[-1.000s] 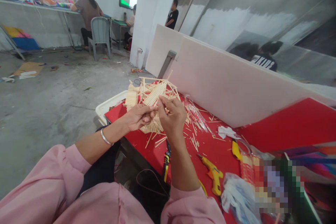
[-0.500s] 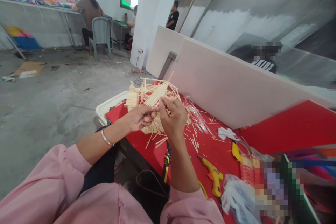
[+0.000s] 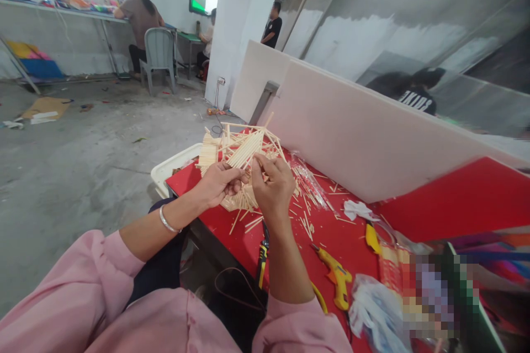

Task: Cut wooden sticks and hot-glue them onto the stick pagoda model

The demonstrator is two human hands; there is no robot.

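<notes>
Left hand (image 3: pixel 217 182) and right hand (image 3: pixel 271 185) both pinching the stick model (image 3: pixel 238 149) — glue gun (image 3: pixel 337 278) lies behind the right wrist.

Two hands: left hand (image 3: pixel 217 183), right hand (image 3: pixel 271 187). One stick model (image 3: pixel 240 149). Loose sticks (image 3: pixel 304 220) on the red table (image 3: pixel 455 198): too many to count. One glue gun (image 3: pixel 337 278). One pair of pliers (image 3: pixel 262 253). One bracelet (image 3: pixel 166 222). One white tray (image 3: pixel 171 168). One grey chair (image 3: pixel 158 52). Four other people, counting one behind the white board (image 3: pixel 351 143). One crumpled tissue (image 3: pixel 356 209).
</notes>
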